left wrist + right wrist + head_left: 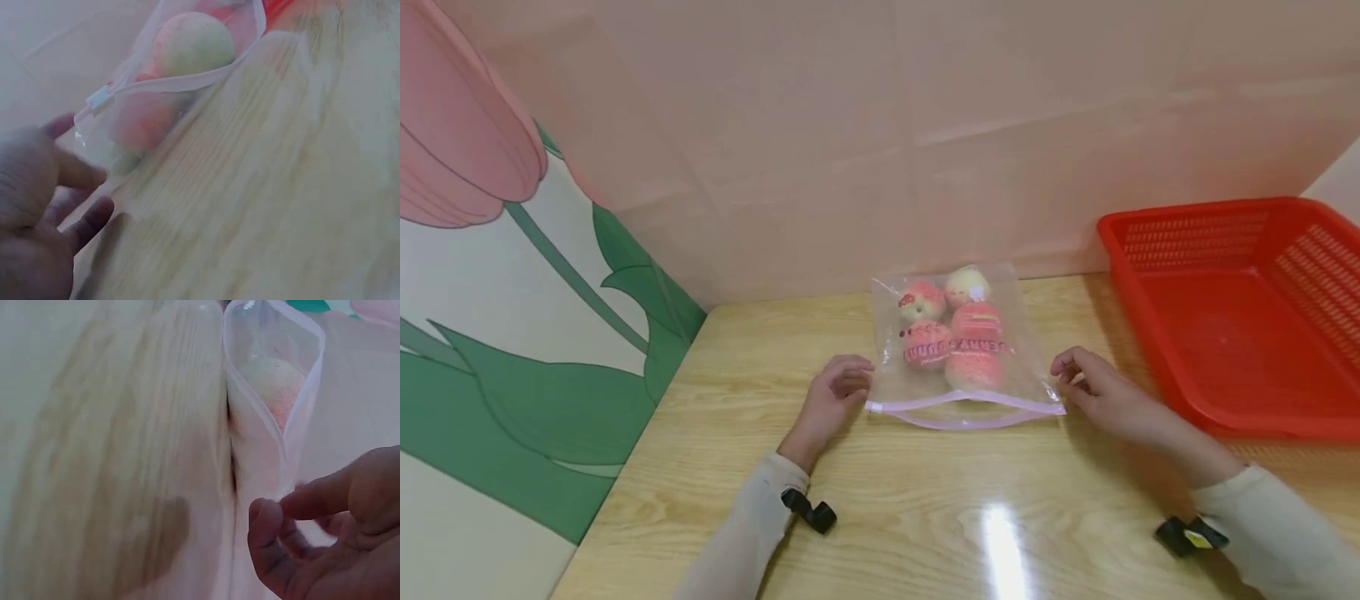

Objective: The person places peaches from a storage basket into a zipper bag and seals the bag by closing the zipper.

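A clear zip bag (958,342) lies on the wooden table (925,517) with several pink and cream round soft toys inside. Its pink zip edge faces me and gapes open; a white slider (874,407) sits at the left end. My left hand (838,387) is at the bag's left corner with its fingers loosely bent. In the left wrist view this hand (50,206) is just beside the bag (162,94) and grips nothing. My right hand (1086,379) is at the right corner. In the right wrist view its fingers (269,519) curl loosely by the bag (275,394).
An empty red plastic basket (1187,212) stands at the right, close to my right forearm. A pink wall runs behind the table. A panel painted with a tulip (512,292) closes the left side. Bare table lies in front of the bag.
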Demonstrator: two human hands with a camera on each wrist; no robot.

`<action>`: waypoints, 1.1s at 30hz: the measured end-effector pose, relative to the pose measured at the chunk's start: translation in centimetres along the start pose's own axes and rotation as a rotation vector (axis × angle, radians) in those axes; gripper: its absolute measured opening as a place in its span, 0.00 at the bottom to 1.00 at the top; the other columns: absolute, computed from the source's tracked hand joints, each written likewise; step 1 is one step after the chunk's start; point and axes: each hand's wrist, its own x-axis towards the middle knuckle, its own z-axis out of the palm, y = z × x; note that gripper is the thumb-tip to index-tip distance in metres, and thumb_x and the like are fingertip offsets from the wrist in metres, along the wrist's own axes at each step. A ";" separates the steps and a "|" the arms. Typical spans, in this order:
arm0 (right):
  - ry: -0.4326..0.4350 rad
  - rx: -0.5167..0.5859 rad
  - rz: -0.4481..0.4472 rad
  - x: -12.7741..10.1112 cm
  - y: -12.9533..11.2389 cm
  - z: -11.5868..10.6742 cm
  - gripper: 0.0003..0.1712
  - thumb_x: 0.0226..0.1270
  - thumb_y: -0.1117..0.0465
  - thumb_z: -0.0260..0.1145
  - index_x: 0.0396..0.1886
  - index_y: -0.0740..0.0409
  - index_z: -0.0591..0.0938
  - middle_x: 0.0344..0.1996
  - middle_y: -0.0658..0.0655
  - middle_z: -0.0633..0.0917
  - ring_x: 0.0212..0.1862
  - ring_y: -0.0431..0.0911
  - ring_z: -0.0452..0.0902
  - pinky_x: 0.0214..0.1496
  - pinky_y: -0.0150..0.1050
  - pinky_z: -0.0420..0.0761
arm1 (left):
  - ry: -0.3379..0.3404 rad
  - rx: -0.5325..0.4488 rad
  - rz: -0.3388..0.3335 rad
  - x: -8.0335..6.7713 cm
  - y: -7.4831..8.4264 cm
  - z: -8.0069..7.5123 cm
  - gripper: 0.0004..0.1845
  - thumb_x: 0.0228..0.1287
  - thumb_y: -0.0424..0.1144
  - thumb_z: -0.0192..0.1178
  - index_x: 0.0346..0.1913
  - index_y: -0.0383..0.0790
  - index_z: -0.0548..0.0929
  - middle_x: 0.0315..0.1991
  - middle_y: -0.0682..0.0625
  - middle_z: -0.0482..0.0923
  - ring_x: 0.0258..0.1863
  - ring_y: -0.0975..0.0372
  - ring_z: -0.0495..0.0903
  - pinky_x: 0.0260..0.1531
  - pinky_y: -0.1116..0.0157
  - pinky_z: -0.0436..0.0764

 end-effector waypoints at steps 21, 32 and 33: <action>0.113 -0.273 -0.289 0.9 -1.2 0.0 0.26 0.46 0.67 0.80 0.44 0.40 0.84 0.52 0.53 0.80 0.52 0.49 0.72 0.45 0.38 0.76 | -0.195 0.941 0.663 0.0 6.4 0.2 0.06 0.60 0.31 0.69 0.38 0.46 0.87 0.42 0.56 0.86 0.49 0.60 0.80 0.45 0.63 0.78; 0.171 -0.363 -0.365 0.6 -1.6 0.2 0.24 0.47 0.71 0.78 0.39 0.41 0.85 0.39 0.40 0.88 0.43 0.38 0.83 0.49 0.27 0.81 | -0.257 1.021 0.624 -0.3 7.2 1.1 0.11 0.60 0.26 0.68 0.42 0.44 0.87 0.44 0.54 0.86 0.48 0.62 0.83 0.53 0.68 0.83; 0.190 -0.356 -0.352 0.7 -1.5 0.1 0.23 0.47 0.73 0.77 0.38 0.41 0.85 0.37 0.39 0.88 0.41 0.37 0.83 0.47 0.26 0.81 | -0.238 1.009 0.604 -0.3 7.1 1.1 0.11 0.60 0.26 0.67 0.42 0.43 0.87 0.43 0.53 0.86 0.48 0.62 0.84 0.52 0.68 0.84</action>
